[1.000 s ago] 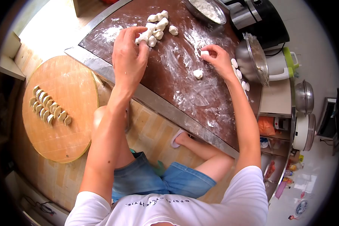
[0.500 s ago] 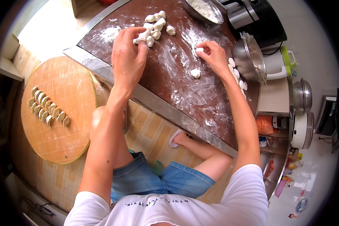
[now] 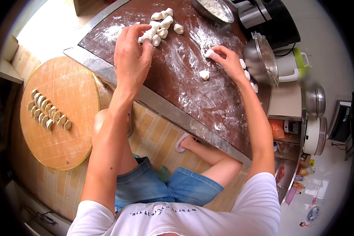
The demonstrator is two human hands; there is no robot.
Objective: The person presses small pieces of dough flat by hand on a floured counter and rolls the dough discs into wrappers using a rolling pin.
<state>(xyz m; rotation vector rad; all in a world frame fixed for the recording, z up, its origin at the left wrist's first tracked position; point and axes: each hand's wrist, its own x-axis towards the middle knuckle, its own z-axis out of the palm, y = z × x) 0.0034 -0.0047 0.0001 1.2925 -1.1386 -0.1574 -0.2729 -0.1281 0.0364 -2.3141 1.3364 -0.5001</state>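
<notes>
Right hand (image 3: 230, 65) is pinching a dough piece (image 3: 209, 53) at one o'clock, apparently using a delicate grip to suit its small size, while the left hand (image 3: 130, 57) is curving over the near end of a dough cluster (image 3: 166, 22) at twelve, leaving unclear whether it is gripping any. Flour (image 3: 201, 37) is coating the tabletop (image 3: 165, 74), presumably to prevent sticking; a lone lump (image 3: 204, 74) is sitting toward six o'clock from the pinched piece. At nine, crescent-shaped dough pieces (image 3: 52, 111) are lying in rows on a round board (image 3: 61, 151), perhaps saving room.
</notes>
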